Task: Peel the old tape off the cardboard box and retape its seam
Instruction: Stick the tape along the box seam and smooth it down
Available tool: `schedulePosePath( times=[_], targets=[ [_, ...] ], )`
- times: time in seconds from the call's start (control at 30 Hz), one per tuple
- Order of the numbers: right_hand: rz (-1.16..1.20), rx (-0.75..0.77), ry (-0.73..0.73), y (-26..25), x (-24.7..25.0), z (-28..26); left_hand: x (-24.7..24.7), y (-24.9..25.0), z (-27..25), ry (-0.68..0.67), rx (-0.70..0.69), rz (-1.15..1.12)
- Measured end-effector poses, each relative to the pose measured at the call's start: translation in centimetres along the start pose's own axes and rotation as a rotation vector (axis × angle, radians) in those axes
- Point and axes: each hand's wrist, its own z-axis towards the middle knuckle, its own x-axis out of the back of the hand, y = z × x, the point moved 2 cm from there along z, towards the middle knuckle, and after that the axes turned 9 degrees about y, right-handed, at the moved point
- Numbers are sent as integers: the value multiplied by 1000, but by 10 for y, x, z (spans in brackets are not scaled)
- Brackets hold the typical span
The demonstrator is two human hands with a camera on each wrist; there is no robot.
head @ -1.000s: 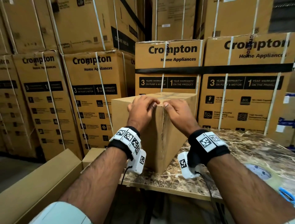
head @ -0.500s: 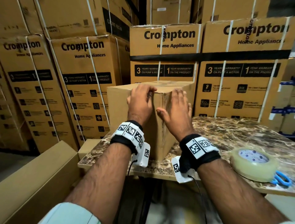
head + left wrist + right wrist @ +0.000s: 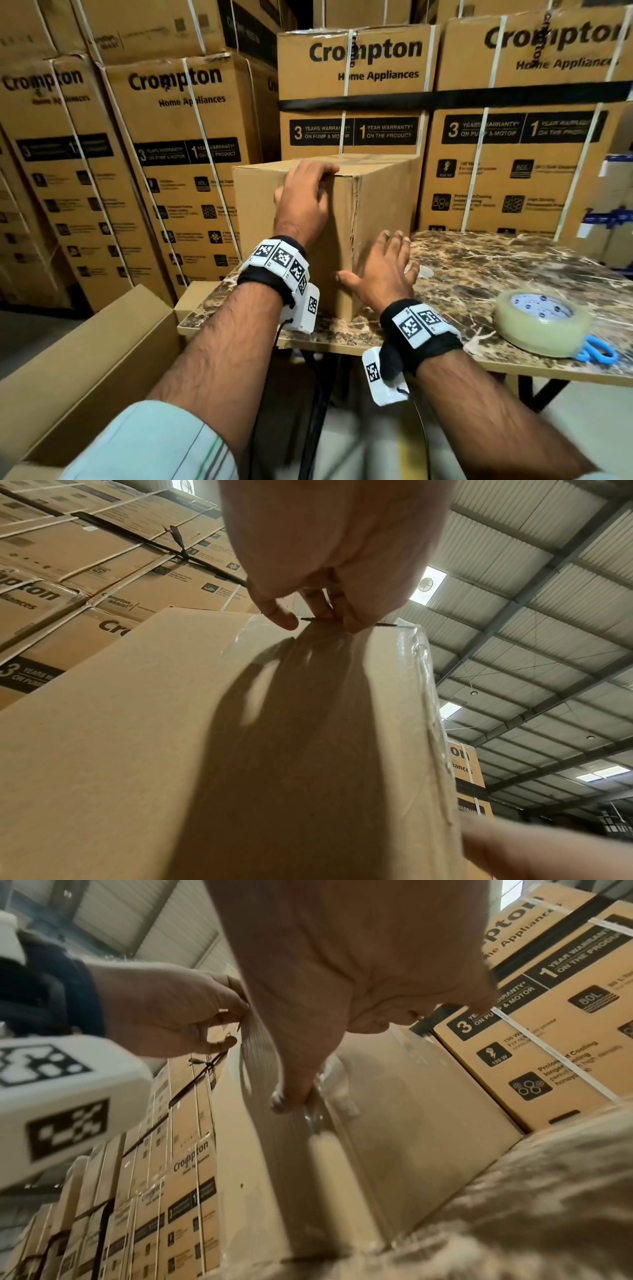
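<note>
So the right hand (image 3: 383,270) has slid down from the top corner of the cardboard box (image 3: 383,198) and now lies flat and spread, fingers straight, low against the box's corner seam, holding nothing. The left hand (image 3: 305,198) stays up top, fingers curled over the edge, gripping it. The box sits on the counter (image 3: 496,260). Looks like he's smoothing or feeling along the clear tape (image 3: 419,653); the tape roll (image 3: 541,322) sits untouched.

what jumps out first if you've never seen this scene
The plain cardboard box standing on the marble table, with the left hand curled over its top edge and the right hand flat against its near corner. Behind it, a wall of stacked Crompton cartons. A clear tape roll lies at the table's right.
</note>
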Motion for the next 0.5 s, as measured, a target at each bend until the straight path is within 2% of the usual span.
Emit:
schedulePosePath(
  times=[0.1,0.17,0.3,0.37,0.5],
  targets=[
    [-125,3,-63,1,-6,-10,1,2,-1,0,5,4],
    [-86,-4,-101,8,-9,-16,2,3,0,-10,11,7],
    [435,-22,-21,25,-3,-18,1,4,-1,-17,18,23],
    [613,-58,27,23,0,-20,-2,7,-4,-16,23,43],
    [843,-194,-70,7,-11,-23,-5,8,-7,-22,32,66]
  ],
)
